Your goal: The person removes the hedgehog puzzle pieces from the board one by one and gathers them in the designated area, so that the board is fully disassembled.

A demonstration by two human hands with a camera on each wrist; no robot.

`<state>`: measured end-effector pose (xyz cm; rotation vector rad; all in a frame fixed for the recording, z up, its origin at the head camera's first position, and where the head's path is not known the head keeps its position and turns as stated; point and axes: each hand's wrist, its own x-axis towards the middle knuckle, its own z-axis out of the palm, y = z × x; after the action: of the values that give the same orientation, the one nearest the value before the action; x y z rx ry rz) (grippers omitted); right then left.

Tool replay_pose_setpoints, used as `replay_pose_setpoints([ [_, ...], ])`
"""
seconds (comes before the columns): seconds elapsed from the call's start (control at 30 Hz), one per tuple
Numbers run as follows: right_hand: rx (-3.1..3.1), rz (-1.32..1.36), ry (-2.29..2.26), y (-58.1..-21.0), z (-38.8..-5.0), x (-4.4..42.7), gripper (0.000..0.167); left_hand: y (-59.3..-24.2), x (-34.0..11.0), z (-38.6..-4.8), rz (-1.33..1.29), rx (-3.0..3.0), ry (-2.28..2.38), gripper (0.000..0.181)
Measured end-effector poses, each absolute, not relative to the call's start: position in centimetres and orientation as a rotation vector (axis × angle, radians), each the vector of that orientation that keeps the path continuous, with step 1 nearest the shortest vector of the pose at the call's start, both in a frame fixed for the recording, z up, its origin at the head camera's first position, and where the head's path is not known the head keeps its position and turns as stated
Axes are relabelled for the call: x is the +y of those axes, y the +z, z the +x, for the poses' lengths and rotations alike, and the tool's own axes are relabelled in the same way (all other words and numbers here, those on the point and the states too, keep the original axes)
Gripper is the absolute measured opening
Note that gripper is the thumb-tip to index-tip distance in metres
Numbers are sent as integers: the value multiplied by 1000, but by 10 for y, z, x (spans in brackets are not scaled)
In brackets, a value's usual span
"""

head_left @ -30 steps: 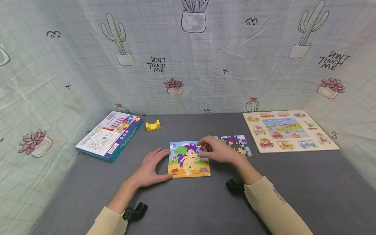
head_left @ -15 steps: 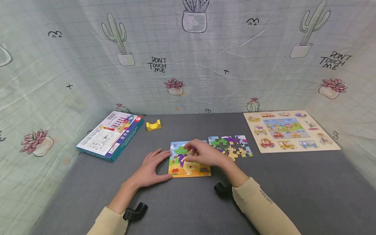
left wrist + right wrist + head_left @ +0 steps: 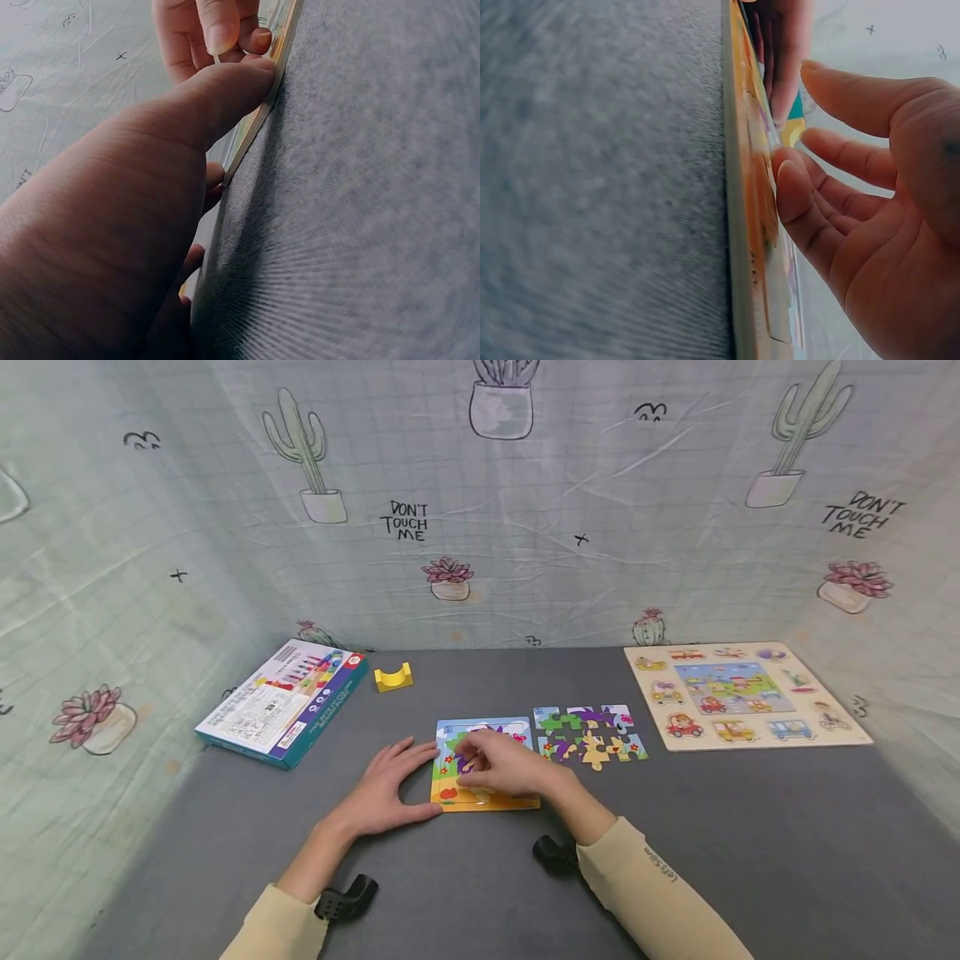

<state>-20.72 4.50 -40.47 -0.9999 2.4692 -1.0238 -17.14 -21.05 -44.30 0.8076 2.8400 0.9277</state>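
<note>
A jigsaw puzzle board with a hedgehog picture lies flat at the middle of the table. My left hand rests against its left side, fingers spread and thumb at the near left corner. In the left wrist view, the left thumb touches the board's edge. Over the hedgehog's middle, my right hand reaches down with bent fingers, thumb and index apart in the head view. The right fingertips sit at the board's surface, hiding part of the picture. No held piece can be made out. Loose jigsaw pieces lie just right of the board.
A flat box lies at the back left, with a yellow arched block near it. At the back right lies a wooden puzzle board with vehicles. A patterned cloth hangs around the table's back and sides.
My right hand has moved left across the hedgehog board and slightly toward me, uncovering the loose pieces on the right. My left hand has stayed at the board's left side.
</note>
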Motion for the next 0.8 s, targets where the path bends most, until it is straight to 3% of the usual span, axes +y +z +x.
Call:
replay_pose_setpoints([
  [0.13, 2500, -988, -983, -406, -205, 41, 37, -442, -211, -172, 803, 2839, 921, 81],
  [0.8, 2667, -810, -714, -410, -195, 24, 59, -441, -211, -171, 808, 2830, 922, 81],
])
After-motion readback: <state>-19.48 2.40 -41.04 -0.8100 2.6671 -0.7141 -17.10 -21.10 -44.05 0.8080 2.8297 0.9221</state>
